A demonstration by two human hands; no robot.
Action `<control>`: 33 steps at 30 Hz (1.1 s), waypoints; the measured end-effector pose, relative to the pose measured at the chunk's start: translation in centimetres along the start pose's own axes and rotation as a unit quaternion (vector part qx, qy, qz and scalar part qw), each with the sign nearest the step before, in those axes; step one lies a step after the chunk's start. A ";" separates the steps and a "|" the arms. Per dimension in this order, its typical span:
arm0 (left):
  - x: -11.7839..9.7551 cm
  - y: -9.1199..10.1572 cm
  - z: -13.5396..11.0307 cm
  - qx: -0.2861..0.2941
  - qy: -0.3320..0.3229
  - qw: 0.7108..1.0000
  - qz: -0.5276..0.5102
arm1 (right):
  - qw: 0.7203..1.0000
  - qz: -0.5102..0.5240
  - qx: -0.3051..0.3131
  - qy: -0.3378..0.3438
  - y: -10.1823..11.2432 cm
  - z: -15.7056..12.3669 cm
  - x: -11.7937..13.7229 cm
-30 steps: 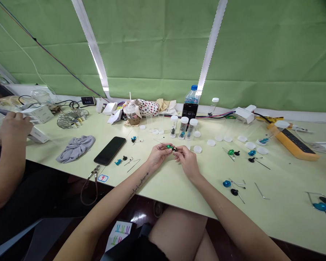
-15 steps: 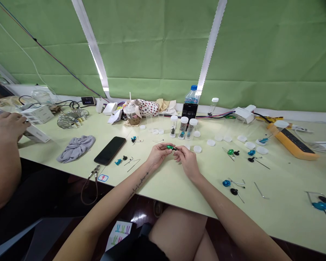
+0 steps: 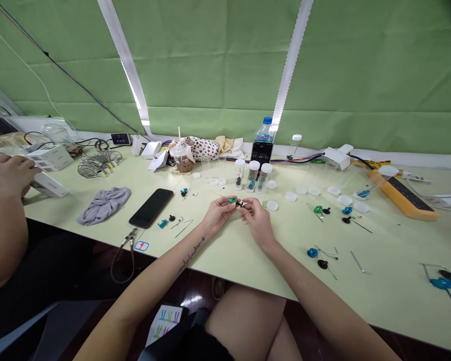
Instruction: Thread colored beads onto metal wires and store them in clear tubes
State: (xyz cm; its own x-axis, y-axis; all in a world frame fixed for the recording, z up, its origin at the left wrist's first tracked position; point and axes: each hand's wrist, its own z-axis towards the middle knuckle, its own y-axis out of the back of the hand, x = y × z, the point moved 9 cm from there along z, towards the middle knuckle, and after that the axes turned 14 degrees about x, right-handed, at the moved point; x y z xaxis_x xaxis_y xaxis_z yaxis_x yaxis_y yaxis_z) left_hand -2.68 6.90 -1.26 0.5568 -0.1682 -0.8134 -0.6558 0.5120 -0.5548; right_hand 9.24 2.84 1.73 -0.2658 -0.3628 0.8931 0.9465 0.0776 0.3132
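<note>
at far left, one co-worker's hand [image 3: 9, 175] rests against one white box [image 3: 48, 184]. next, one grey cloth [image 3: 103, 205] and one black phone [image 3: 151, 208] lie apart from each other; one cord loop [image 3: 126, 255] hangs over the table's front edge. two groups of loose parts follow: the nearer has one blue piece [image 3: 162, 224], one black disc [image 3: 172, 218] and thin metal rods [image 3: 184, 228]; the farther is one small blue-and-black cluster [image 3: 184, 192].

centre, well behind the front edge: the left hand [image 3: 218, 216] is closed, pinching one green piece [image 3: 232, 200]; the right hand [image 3: 259, 220] is closed, fingertips gripping one black piece [image 3: 240, 204]. the two pieces meet or nearly meet between the hands; whether they are joined cannot be told. just behind stand three capped tubes [image 3: 252, 178].

to the right, four groups of parts: three pair a blue knob [image 3: 312, 252] with a black disc, one a green knob [image 3: 318, 209] with a black disc. a broad strip of tabletop [image 3: 291, 225] separates them from the right hand. one bent rod [image 3: 358, 262] lies alone; beyond is one orange power strip [image 3: 406, 198]. both forearms cross the front edge.
</note>
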 end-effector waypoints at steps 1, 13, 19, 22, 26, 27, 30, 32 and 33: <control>0.0 0.0 0.0 -0.001 0.001 1.000 -0.002 | 1.000 -0.006 -0.006 0.009 0.1 0.0 0.1; 0.2 0.0 -0.1 0.000 0.010 1.000 -0.001 | 1.000 -0.004 0.009 0.007 -0.1 0.0 -0.2; 0.2 0.1 -0.2 -0.005 0.016 1.000 -0.001 | 1.000 0.002 0.013 -0.001 -0.1 0.0 -0.1; 0.3 0.0 -0.1 0.001 0.017 1.000 -0.003 | 1.000 0.007 0.015 -0.003 -0.2 0.0 -0.1; 0.3 0.0 -0.1 0.002 0.015 1.000 -0.003 | 1.000 0.010 0.014 -0.005 -0.2 0.0 -0.2; 0.2 0.0 -0.2 0.002 0.014 1.000 -0.003 | 1.000 0.010 0.014 -0.005 -0.2 0.0 -0.2; 0.3 -0.1 -0.2 0.002 0.016 1.000 -0.005 | 1.000 0.011 0.015 -0.007 -0.2 -0.1 -0.3; 0.3 -0.1 -0.2 0.002 0.016 1.000 -0.005 | 1.000 0.011 0.015 -0.010 -0.2 0.0 -0.3; 0.3 0.0 -0.2 0.002 0.016 1.000 -0.004 | 1.000 0.012 0.015 -0.011 -0.2 0.0 -0.3</control>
State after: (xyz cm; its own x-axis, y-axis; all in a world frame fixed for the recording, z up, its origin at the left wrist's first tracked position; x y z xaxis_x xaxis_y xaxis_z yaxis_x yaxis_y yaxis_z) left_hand -2.59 6.69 -1.48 0.5455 -0.2002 -0.8139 -0.6491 0.5133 -0.5614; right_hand 9.14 2.90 1.35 -0.2479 -0.3398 0.9072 0.9468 0.1133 0.3012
